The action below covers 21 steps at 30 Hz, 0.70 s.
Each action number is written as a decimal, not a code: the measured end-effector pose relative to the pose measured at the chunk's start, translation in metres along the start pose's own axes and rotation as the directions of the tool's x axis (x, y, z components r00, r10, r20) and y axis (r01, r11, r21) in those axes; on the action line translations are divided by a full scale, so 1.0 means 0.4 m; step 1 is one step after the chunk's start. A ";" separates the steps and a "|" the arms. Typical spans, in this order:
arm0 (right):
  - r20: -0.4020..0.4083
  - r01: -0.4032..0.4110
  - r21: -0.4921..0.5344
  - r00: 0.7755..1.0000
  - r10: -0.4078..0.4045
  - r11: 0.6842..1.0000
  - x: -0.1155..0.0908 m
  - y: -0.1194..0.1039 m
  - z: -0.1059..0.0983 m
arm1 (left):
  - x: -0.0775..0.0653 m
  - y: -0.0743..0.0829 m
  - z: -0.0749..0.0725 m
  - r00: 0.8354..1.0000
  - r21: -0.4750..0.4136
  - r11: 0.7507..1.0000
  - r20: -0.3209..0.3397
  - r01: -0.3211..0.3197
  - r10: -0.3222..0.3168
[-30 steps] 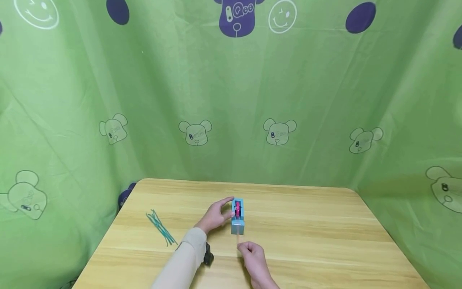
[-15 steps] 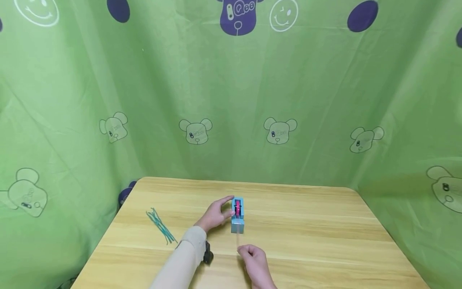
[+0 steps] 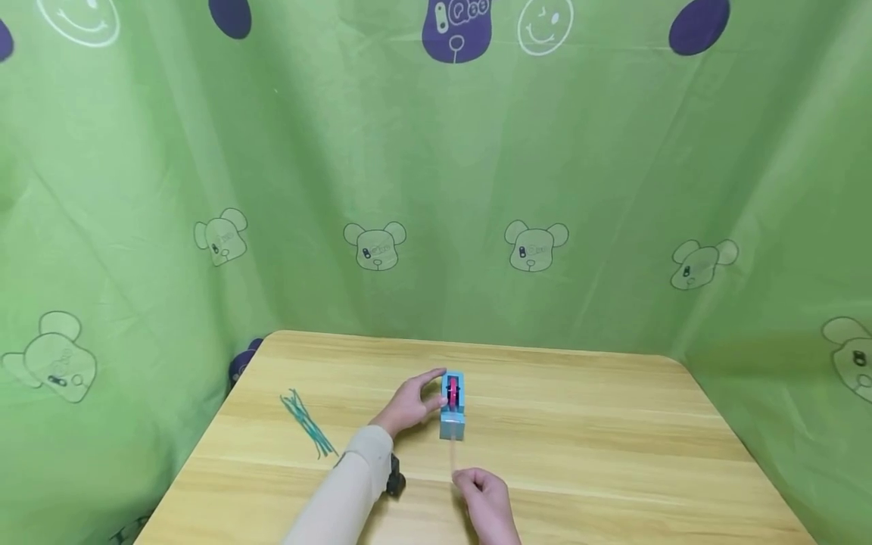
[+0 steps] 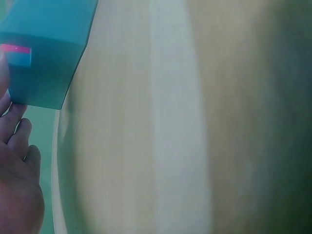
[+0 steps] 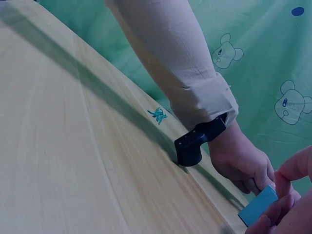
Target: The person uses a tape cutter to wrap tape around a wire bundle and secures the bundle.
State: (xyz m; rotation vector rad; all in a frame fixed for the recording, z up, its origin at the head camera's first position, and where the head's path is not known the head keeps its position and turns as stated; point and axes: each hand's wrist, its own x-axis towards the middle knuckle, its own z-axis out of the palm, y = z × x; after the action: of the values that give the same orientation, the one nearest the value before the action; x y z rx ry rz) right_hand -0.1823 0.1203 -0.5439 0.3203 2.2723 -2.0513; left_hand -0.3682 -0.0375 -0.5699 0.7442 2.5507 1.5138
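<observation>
A light blue tape dispenser (image 3: 453, 430) with a pink roll (image 3: 453, 390) stands on the table in the head view. From its left side my left hand (image 3: 407, 405) grips it, index finger at the far end and thumb near the middle. The left wrist view shows a side of the dispenser (image 4: 48, 63) up close, beside the curled fingers. My right hand (image 3: 487, 503) pinches the end of a clear tape strip (image 3: 453, 454), which runs from the dispenser's near end toward me. In the right wrist view the fingers of the right hand (image 5: 295, 209) overlap the dispenser.
Several thin teal strips (image 3: 308, 424) lie in a loose bundle on the wooden table (image 3: 579, 431), left of the left arm. A black wrist camera (image 3: 395, 478) sits at the left cuff. Green printed curtain (image 3: 436, 174) surrounds the table's back and sides.
My right hand has drawn back a little toward me, so the tape strip between it and the dispenser is longer. The left hand keeps its grip on the dispenser. The head view has shifted slightly.
</observation>
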 end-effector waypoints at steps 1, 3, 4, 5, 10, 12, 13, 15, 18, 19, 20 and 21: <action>-0.001 0.000 -0.001 1.000 0.000 1.000 0.000 0.000 0.000 | 0.000 -0.001 -0.001 1.000 0.002 1.000 0.000 0.003 -0.003; -0.007 0.002 -0.009 1.000 -0.002 1.000 -0.002 -0.001 0.000 | -0.001 -0.002 -0.001 1.000 0.001 1.000 -0.002 0.006 -0.006; -0.008 0.007 -0.016 1.000 -0.007 1.000 -0.003 -0.001 0.000 | -0.002 -0.001 -0.001 1.000 0.001 1.000 -0.002 0.007 -0.007; -0.009 0.012 -0.025 1.000 -0.012 1.000 -0.003 0.000 -0.001 | -0.003 0.000 -0.001 1.000 -0.001 1.000 -0.002 0.009 -0.009; -0.017 0.015 -0.059 1.000 -0.016 0.998 -0.004 0.004 -0.001 | -0.008 0.006 -0.002 1.000 0.011 1.000 0.014 0.011 -0.011; -0.021 0.006 -0.060 1.000 -0.007 0.998 -0.003 0.005 0.001 | -0.008 0.010 -0.004 1.000 0.019 1.000 0.018 0.009 -0.009; -0.022 0.002 -0.059 1.000 -0.003 0.998 -0.002 0.006 0.001 | -0.008 0.012 -0.005 1.000 0.023 1.000 0.021 0.009 -0.010; -0.023 0.003 -0.061 1.000 -0.004 0.998 0.001 0.007 0.003 | -0.009 0.016 -0.008 1.000 0.035 0.999 0.026 0.012 -0.013; -0.030 0.006 -0.074 1.000 -0.008 0.997 0.003 0.008 0.005 | -0.010 0.021 -0.013 0.999 0.049 0.999 0.038 0.023 -0.025; -0.033 0.007 -0.079 0.999 -0.009 0.997 0.003 0.009 0.007 | -0.011 0.022 -0.014 0.999 0.052 0.998 0.039 0.025 -0.027; -0.039 0.007 -0.082 0.999 -0.010 0.997 0.004 0.009 0.009 | -0.012 0.023 -0.016 0.999 0.055 0.998 0.041 0.027 -0.030; -0.045 0.009 -0.083 0.999 -0.013 0.997 0.004 0.009 0.011 | -0.013 0.025 -0.018 0.998 0.057 0.998 0.045 0.030 -0.032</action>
State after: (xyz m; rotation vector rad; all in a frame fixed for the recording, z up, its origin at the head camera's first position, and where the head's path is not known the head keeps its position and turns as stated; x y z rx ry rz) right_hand -0.1836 0.1163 -0.5481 0.3536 2.3822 -1.9677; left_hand -0.3622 -0.0417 -0.5589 0.7330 2.5689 1.4051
